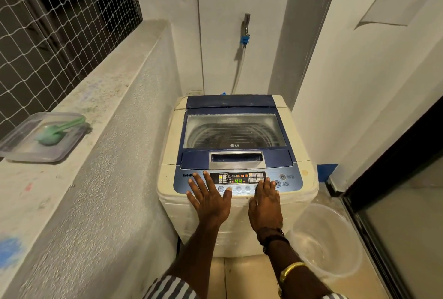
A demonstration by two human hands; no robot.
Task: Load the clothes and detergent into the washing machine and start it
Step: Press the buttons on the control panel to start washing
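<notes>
Washing machine [304, 193] lid shut, display lit. Left hand [208, 196] and right hand [265, 200] rested flat on the control panel [182, 184], fingers straight, holding nothing. Start/pause button [278, 183] lay just right of the right fingertips; left hand farther off.

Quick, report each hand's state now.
Left hand: open, fingers spread flat on the control panel, holding nothing.
Right hand: open, straight fingers on the same panel, holding nothing.
</notes>
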